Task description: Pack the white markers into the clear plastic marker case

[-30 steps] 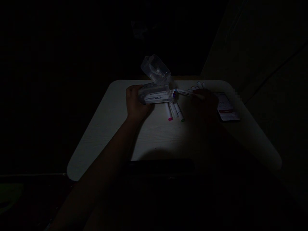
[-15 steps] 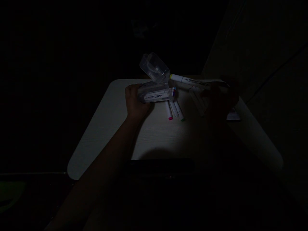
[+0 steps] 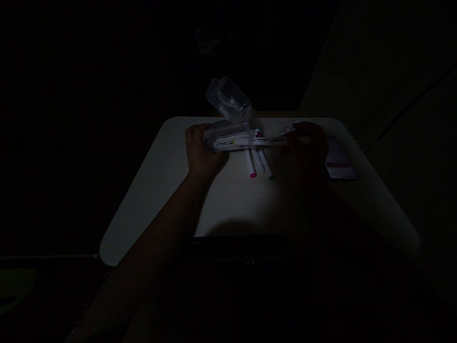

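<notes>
My left hand is closed around a clear plastic marker case that lies tipped on its side, its mouth facing right. The hinged lid stands open above it. Inside are several white markers with coloured ends. My right hand, in deep shadow, grips a white marker held level. The marker's yellow end reaches through the mouth into the case. Just below the mouth, a marker with a pink end and one with a green end lie on the table.
The pale table has rounded corners. A phone lies to the right of my right hand. More markers lie behind that hand. A dark bar runs along the near edge. The room is very dark.
My right hand has moved left and brought the marker down level, so its yellow end is now inside the case. The phone is uncovered. My left hand has stayed put.
</notes>
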Tool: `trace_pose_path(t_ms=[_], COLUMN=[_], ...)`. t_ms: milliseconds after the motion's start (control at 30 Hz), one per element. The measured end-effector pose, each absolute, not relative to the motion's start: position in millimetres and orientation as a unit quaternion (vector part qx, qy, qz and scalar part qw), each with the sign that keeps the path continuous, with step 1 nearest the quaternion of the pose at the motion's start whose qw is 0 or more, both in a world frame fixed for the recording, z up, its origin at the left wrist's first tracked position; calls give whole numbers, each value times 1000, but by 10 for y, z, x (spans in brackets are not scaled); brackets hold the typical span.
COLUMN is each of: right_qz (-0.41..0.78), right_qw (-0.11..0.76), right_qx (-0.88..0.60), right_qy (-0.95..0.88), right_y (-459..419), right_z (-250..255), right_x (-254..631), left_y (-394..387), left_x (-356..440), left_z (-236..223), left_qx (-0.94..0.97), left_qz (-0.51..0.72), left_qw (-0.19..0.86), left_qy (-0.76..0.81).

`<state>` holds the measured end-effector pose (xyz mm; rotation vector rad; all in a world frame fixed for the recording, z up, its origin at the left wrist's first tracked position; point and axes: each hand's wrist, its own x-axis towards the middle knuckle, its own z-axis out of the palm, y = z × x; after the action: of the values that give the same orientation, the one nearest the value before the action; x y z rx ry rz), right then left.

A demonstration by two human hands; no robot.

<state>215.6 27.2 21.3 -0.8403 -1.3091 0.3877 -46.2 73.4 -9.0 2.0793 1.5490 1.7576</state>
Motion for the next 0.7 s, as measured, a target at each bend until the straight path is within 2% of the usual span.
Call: trace_pose_path(t_ms=[700], right_qz=[178], right_qw=[635], right_qx=[-420], right_qy=[-624], right_y=[225], right_z=[268], right_x=[2146], left_y=[710], left_x=[-441], left_z=[-66], left_qx=[680], left_qz=[539], left_qw=[-7], left_qy=[496])
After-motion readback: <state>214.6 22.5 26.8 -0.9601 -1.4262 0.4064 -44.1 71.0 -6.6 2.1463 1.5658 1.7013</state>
